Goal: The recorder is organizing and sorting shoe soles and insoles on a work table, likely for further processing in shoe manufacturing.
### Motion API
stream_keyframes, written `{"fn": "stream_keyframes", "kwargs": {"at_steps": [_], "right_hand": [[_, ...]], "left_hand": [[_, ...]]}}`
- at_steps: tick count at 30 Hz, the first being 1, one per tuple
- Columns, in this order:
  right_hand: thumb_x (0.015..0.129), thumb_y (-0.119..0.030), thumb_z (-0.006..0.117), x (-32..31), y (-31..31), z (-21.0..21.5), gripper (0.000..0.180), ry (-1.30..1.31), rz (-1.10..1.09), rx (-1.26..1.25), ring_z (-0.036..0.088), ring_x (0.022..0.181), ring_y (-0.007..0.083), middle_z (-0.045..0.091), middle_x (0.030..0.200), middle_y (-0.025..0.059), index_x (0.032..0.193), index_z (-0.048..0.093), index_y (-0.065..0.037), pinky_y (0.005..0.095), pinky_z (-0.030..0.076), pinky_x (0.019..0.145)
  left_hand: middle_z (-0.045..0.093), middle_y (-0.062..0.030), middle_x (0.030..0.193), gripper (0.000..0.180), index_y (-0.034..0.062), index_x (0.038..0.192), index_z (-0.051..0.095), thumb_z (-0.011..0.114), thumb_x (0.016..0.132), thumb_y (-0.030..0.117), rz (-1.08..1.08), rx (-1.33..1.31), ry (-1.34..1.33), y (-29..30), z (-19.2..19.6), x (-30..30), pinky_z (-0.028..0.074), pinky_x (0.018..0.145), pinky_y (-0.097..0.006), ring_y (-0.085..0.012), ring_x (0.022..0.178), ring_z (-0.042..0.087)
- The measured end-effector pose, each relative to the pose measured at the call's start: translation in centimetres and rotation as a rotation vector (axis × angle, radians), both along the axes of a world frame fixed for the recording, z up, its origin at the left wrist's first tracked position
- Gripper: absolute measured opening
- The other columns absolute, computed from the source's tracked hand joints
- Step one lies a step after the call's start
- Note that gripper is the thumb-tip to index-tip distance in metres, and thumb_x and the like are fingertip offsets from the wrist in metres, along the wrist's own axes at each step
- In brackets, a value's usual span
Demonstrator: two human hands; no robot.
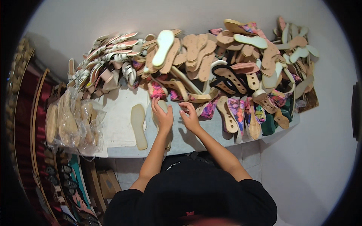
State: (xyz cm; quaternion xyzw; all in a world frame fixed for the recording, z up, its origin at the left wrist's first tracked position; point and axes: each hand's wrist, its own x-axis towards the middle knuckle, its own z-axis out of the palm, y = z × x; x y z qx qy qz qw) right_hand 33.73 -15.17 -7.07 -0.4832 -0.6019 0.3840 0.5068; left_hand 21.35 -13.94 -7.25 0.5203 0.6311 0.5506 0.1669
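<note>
Left hand (163,119) is loosely spread over a half-hidden pale sole (163,105), can't tell if it's touching; right hand (190,118) hovers beside it, fingers apart. Another sole (138,126) lies left of both on the desk (181,147). I'd keep soles flat, handling by the edges.

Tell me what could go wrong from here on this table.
The tan insoles overlap in a heap, so some might slide down. The yellowish insole reaches close to the table's front edge; a bump could knock it off. The plastic-wrapped soles at the left end might also slip.
</note>
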Motion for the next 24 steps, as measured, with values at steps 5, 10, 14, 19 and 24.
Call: {"fn": "stream_keyframes", "kwargs": {"at_steps": [5,10,14,19,24], "right_hand": [[0.081,-0.004,0.051,8.9,1.0,5.4,0.014,0.174,-0.081,0.163,0.054,0.081,0.0121,0.054,0.090,0.0054,0.092,0.057,0.000,0.0238,0.043,0.072],[0.081,-0.003,0.051,19.1,1.6,10.2,0.011,0.152,-0.205,0.260,0.053,0.078,0.0104,0.054,0.089,0.0049,0.090,0.057,0.000,0.0226,0.042,0.072],[0.085,-0.003,0.050,27.9,2.8,11.8,0.012,0.081,-0.244,0.260,0.053,0.083,0.0108,0.054,0.090,0.0043,0.094,0.056,0.001,0.0230,0.041,0.076],[0.082,-0.008,0.053,37.5,6.0,13.0,0.013,-0.005,-0.328,0.303,0.055,0.082,0.0127,0.058,0.089,0.0038,0.092,0.058,-0.002,0.0255,0.043,0.072],[0.080,-0.011,0.056,45.1,11.7,14.2,0.019,-0.125,-0.423,0.299,0.056,0.077,0.0138,0.060,0.084,0.0055,0.097,0.057,-0.001,0.0266,0.045,0.072]], "left_hand": [[0.029,-0.0204,0.127,0.049,0.0027,0.118,0.038,0.059,0.075,0.013,-0.206,0.041,-0.041,2.5,2.1,7.1,0.021,0.101,-0.042,-0.0350,0.121,0.026],[0.035,-0.0207,0.120,0.042,0.0043,0.112,0.043,0.059,0.074,0.013,-0.405,0.081,-0.034,4.2,4.5,15.1,0.023,0.098,-0.043,-0.0348,0.118,0.030],[0.032,-0.0201,0.126,0.040,0.0077,0.110,0.046,0.060,0.075,0.021,-0.475,-0.016,0.080,5.6,7.7,22.5,0.011,0.093,-0.064,-0.0356,0.124,0.020],[0.021,-0.0213,0.133,0.049,0.0094,0.114,0.043,0.061,0.074,0.032,-0.287,-0.124,0.294,8.3,10.9,30.2,-0.005,0.092,-0.068,-0.0414,0.129,0.001],[0.016,-0.0232,0.135,0.053,0.0082,0.115,0.042,0.060,0.073,0.035,-0.404,-0.158,0.248,11.1,12.4,36.2,-0.002,0.092,-0.067,-0.0412,0.130,-0.003]]}}
